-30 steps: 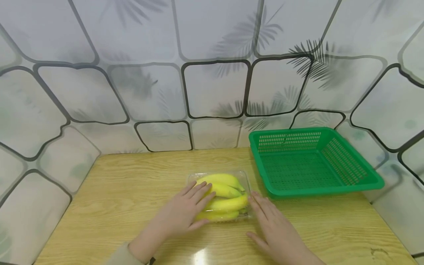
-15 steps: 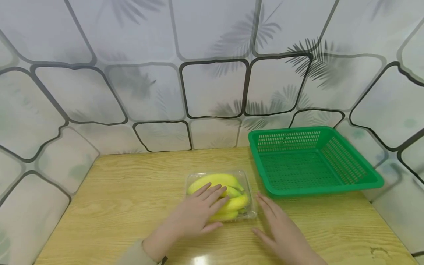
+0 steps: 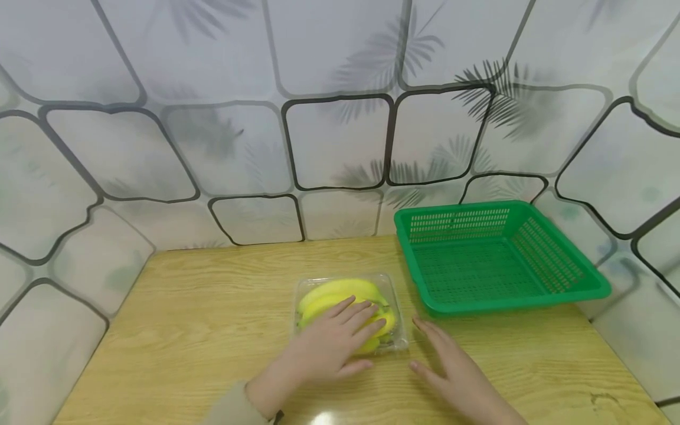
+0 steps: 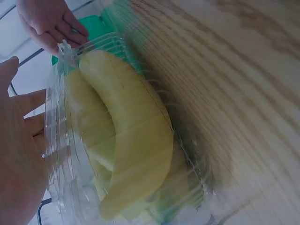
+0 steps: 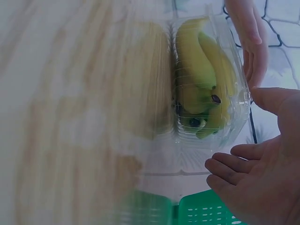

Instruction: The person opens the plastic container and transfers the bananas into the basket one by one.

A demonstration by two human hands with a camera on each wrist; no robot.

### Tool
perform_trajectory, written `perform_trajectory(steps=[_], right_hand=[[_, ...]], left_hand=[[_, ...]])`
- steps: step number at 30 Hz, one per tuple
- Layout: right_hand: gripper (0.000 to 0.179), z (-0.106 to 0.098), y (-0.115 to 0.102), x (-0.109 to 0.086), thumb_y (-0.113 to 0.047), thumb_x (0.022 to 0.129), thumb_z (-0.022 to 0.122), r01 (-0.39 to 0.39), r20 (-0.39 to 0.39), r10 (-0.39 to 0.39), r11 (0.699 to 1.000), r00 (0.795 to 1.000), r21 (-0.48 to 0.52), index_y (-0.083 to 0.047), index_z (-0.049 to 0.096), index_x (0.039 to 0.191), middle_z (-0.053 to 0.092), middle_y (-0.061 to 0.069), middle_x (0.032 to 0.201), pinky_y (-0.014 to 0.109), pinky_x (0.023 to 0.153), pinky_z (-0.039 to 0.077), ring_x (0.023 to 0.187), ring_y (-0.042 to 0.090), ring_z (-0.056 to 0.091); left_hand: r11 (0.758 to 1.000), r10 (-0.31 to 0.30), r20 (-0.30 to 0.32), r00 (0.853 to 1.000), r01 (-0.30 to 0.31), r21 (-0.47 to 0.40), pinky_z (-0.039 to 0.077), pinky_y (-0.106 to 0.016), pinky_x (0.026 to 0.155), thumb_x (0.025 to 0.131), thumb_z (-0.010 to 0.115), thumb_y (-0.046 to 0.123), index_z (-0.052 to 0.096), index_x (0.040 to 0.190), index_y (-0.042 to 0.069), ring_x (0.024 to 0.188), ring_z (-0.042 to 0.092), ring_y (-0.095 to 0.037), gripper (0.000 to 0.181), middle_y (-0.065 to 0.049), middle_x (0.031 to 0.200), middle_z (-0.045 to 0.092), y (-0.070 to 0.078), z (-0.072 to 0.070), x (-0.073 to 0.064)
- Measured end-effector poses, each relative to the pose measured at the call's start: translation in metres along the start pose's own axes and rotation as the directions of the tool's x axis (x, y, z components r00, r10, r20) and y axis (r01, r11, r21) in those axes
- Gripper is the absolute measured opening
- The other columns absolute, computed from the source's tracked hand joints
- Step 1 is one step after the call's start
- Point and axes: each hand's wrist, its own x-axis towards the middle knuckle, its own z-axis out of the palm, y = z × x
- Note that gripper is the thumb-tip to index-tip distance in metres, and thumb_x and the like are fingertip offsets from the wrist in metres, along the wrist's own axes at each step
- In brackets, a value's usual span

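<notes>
Several yellow bananas (image 3: 340, 289) lie in a clear plastic clamshell box (image 3: 394, 295) on the table. My left hand (image 3: 334, 341) is spread over the box, fingers straight and slightly apart, covering part of the bananas in the head view. In the left wrist view this hand (image 4: 18, 154) lies along the lid, fingertips right at the plastic. Just right of the box is my right hand (image 3: 451, 366), fingers extended, thumb apart, holding nothing. The right wrist view shows the bananas' dark ends (image 5: 215, 99) toward that hand (image 5: 262, 173).
A green plastic basket (image 3: 425, 282) with slotted sides stands at the back right, and nothing shows inside it. The wood-grain table (image 3: 223, 295) meets patterned wall panels (image 3: 340, 141) behind and at both sides.
My left hand has slid to the right across the top of the box. The right hand has drawn slightly away from the box's right edge. The basket stays put.
</notes>
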Motion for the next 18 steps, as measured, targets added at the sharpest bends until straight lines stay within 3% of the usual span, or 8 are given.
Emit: perform_trajectory(steps=[6, 11, 14, 18], right_hand=[[0.060, 0.002, 0.006, 0.002, -0.024, 0.101, 0.072, -0.001, -0.022, 0.003, 0.994, 1.000, 0.106, -0.007, 0.053, 0.155, 0.060, 0.014, 0.155, 0.069, 0.111, 0.049, 0.140, 0.043, 0.057], [0.054, 0.006, 0.014, 0.005, -0.018, 0.103, 0.070, -0.010, 0.002, 0.010, 0.980, 1.000, 0.201, -0.003, 0.054, 0.152, 0.067, 0.011, 0.147, 0.045, 0.112, 0.056, 0.135, 0.026, 0.063], [0.052, 0.007, 0.018, 0.007, -0.014, 0.105, 0.065, -0.030, 0.063, 0.009, 0.936, 0.998, 0.351, 0.004, 0.051, 0.152, 0.067, 0.020, 0.144, 0.025, 0.109, 0.054, 0.130, 0.006, 0.063], [0.050, 0.009, 0.024, 0.010, -0.006, 0.108, 0.056, -0.021, 0.128, -0.058, 0.837, 0.990, 0.547, 0.017, 0.043, 0.151, 0.061, 0.038, 0.141, 0.014, 0.103, 0.053, 0.123, -0.011, 0.058]], left_hand=[[1.000, 0.013, -0.025, 1.000, -0.013, -0.017, 0.039, -0.045, 0.131, 0.102, 0.061, 0.058, 0.054, 0.155, 0.016, 0.149, 0.053, -0.026, 0.067, -0.010, 0.160, 0.055, 0.004, 0.000, 0.010], [0.999, 0.013, -0.014, 1.000, -0.014, -0.034, 0.037, -0.045, 0.132, 0.103, 0.060, 0.057, 0.055, 0.154, 0.017, 0.150, 0.051, -0.024, 0.065, -0.008, 0.160, 0.056, 0.007, 0.002, 0.019], [0.999, 0.017, -0.007, 1.000, -0.017, -0.043, 0.037, -0.046, 0.132, 0.104, 0.059, 0.057, 0.054, 0.154, 0.017, 0.151, 0.051, -0.024, 0.065, -0.008, 0.160, 0.055, 0.009, 0.003, 0.024], [0.999, 0.027, 0.002, 1.000, -0.027, -0.037, 0.037, -0.045, 0.132, 0.104, 0.058, 0.057, 0.053, 0.155, 0.018, 0.151, 0.051, -0.024, 0.064, -0.007, 0.161, 0.054, 0.011, 0.005, 0.028]])
